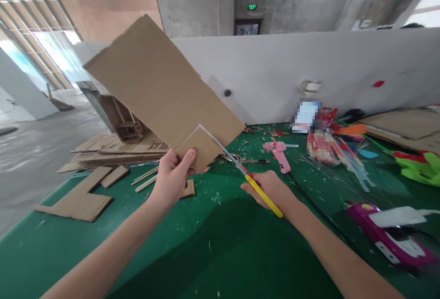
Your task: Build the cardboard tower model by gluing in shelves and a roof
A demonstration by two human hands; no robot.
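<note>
My left hand (175, 170) pinches the lower corner of a large brown cardboard sheet (154, 74), thumb on the near face. The sheet is held up at a slant above the table. A pale bent line marks off its lower corner. In my right hand (270, 189) is a pair of scissors (263, 194) with yellow and red handles. The blades reach the sheet's lower right edge, along the pale line. How far apart the blades are I cannot make out. My fingers wrap the handles, partly hidden behind them.
Cardboard offcuts (82, 198) and thin wooden sticks (146, 179) lie left on the green table (206, 253). A pink glue gun (280, 154) and bagged sticks (323, 147) are to the right, with a purple power strip (388, 235) nearer. A white partition (261, 69) stands behind.
</note>
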